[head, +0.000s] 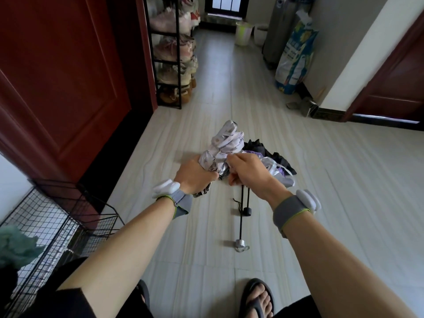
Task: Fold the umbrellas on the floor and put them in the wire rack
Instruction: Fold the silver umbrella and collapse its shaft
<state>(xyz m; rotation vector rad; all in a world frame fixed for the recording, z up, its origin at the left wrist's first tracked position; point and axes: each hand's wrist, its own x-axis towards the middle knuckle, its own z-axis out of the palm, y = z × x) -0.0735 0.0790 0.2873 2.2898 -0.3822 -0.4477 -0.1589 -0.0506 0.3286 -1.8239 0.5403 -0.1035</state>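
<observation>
Left hand (195,177) wraps tightly round the gathered cloth of a white patterned umbrella (226,143), held up to the right of the wire rack (52,216). Right hand (247,171) pinches a loose fold of that cloth, perhaps the tie strap; it is too small to say. The cloth looks light, soft and slippery, likely to spring loose unless squeezed near the ribs. A black umbrella (270,152) and a pale umbrella (281,174) lie farther right of the rack; their thin, stiff shafts (241,216) seem best taken by the handles.
</observation>
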